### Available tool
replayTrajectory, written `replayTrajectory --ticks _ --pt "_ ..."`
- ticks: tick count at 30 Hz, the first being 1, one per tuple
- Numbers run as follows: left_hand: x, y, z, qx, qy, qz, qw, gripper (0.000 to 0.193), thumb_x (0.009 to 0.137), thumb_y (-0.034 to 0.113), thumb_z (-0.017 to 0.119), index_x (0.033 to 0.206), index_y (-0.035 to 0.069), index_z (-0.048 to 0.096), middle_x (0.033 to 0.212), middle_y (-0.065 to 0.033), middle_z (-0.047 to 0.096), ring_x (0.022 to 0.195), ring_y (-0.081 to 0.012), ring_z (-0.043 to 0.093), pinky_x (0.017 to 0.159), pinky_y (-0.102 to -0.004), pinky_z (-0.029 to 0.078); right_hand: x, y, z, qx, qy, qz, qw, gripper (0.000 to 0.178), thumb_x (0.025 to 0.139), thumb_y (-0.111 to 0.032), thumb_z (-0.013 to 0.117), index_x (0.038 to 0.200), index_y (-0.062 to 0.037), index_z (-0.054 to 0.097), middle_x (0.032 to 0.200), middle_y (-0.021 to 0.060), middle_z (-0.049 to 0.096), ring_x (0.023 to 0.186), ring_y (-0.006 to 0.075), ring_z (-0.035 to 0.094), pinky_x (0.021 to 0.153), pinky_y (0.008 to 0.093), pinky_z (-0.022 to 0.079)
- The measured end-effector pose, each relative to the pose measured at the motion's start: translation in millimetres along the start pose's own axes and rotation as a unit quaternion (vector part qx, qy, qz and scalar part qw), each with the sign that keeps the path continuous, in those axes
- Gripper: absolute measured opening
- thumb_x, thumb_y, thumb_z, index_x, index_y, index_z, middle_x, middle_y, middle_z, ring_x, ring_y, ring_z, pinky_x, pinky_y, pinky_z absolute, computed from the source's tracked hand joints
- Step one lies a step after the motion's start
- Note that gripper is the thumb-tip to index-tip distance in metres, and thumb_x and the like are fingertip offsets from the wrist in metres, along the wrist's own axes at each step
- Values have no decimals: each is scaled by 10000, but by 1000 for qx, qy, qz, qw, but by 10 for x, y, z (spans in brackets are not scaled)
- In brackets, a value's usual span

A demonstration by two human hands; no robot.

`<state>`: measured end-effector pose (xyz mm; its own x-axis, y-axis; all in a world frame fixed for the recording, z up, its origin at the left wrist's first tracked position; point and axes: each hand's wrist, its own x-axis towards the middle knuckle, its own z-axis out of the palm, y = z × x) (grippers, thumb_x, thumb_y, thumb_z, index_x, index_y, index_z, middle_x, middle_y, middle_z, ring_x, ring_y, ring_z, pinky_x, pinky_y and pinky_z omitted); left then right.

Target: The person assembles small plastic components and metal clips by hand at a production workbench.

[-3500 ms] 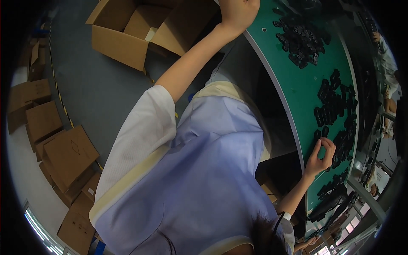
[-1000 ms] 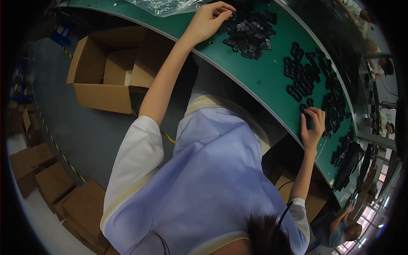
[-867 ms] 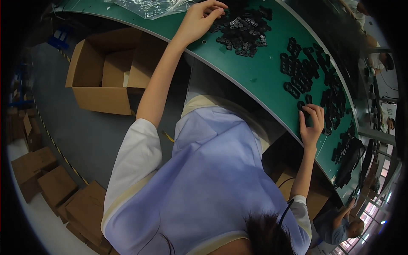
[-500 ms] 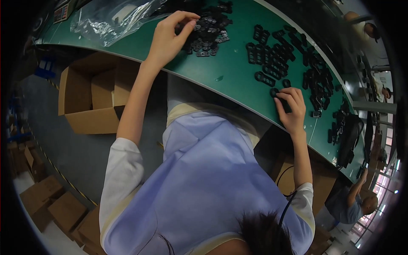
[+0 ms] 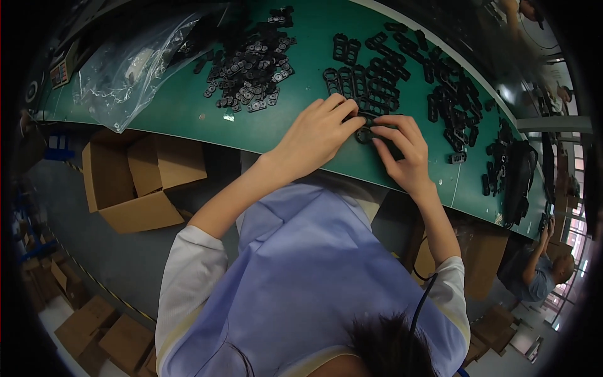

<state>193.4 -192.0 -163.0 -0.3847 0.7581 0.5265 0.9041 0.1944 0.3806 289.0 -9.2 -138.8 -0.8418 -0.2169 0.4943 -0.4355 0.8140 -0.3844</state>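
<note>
My left hand (image 5: 317, 135) and my right hand (image 5: 405, 151) meet over the green tabletop, fingertips close together. Between them lies a small black part with a round, ring-like end (image 5: 363, 135). Fingers of my left hand are bent and pinched together at its far side; what they hold is mostly hidden. The right fingertips press at the part's right edge, thumb slightly below. Just beyond my hands lie rows of black long plates with holes (image 5: 355, 81). A heap of small black pieces with metallic round spots (image 5: 251, 72) sits to the left.
A clear plastic bag (image 5: 125, 75) lies at the table's left. More black parts (image 5: 455, 103) are heaped at the right, beside a black pouch-like item (image 5: 520, 182). An open cardboard box (image 5: 138, 210) stands below the table edge. Another person (image 5: 534, 270) is at the far right.
My left hand has come right from the heap of small pieces to meet my right hand. My view has turned, shifting the table's contents leftward. The right hand stays near the round black part.
</note>
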Motion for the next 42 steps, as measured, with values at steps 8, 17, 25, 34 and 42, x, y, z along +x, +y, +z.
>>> replayTrajectory --ticks 8,17,25,34,42 --pt "-105 -48 -362 12 100 -36 994 232 751 60 664 981 47 640 1022 -79 564 968 -241 531 744 -337 430 356 77 -118 16 -2 7 1000 194 720 64 671 901 -1 644 971 104 629 888 268 597 773 341 473" --pt "-684 -471 -748 144 195 -211 947 249 774 14 657 1018 63 653 1091 -92 568 990 -260 551 793 -344 447 1213 6 605 45 -120 -219 967 195 736 6 680 924 -32 649 993 68 599 911 247 577 770 354 472" --pt "-1844 -752 -532 190 450 -301 819 230 832 31 604 1061 28 628 1183 -159 509 1063 -332 517 894 -396 426 1150 58 655 -33 -108 -181 977 198 742 -1 673 932 -31 628 1068 78 581 963 262 566 811 357 468" --pt "-4362 -2360 -163 273 43 -731 623 708 789 406 700 1353 79 422 1378 -187 385 1200 -398 463 973 -558 359 804 -296 -191 -102 -69 -109 986 236 758 45 672 986 -13 652 1075 104 619 988 249 605 779 344 507" --pt "-5056 -2678 -390 138 -152 -802 560 635 774 489 693 1250 90 563 1191 -136 615 1129 -306 574 931 -462 445 109 41 -859 -175 -101 25 979 162 878 35 585 1028 19 644 1112 121 620 1042 238 616 855 316 514"
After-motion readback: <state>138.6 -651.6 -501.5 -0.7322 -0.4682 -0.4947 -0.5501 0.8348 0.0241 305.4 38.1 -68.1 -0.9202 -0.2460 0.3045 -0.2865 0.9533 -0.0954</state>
